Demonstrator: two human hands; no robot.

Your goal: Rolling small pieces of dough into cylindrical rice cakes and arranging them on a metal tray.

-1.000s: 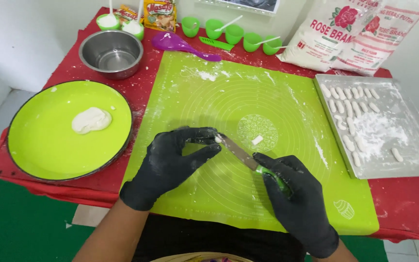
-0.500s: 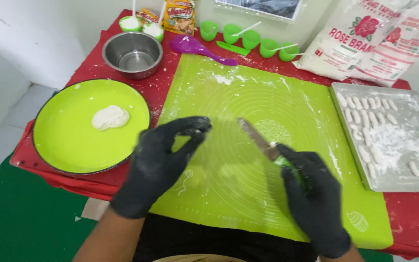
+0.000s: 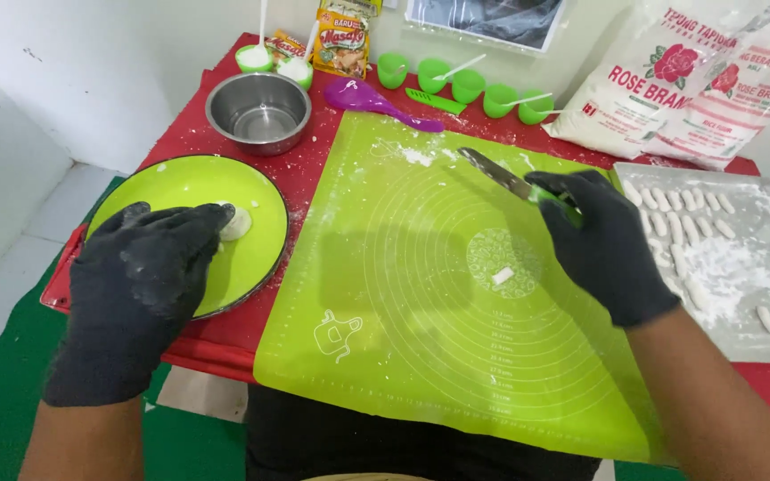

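Lime-green silicone pastry mat (image 3: 421, 338): landmark. Left of it, round green plate (image 3: 180, 191) bearing soft white dough lump (image 3: 237, 223); pliable, sticky, best pinched gently at its edge. Black-gloved left hand (image 3: 149, 267) curled, fingertips touching lump. Black-gloved right hand (image 3: 603, 240), over mat's far right, closed around green-handled knife (image 3: 505, 178).

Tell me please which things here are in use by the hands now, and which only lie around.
In use:
left hand on dough lump in green plate
right hand holding knife
small dough piece on green mat

Lying about:
steel bowl
purple spoon
green cups
flour bags
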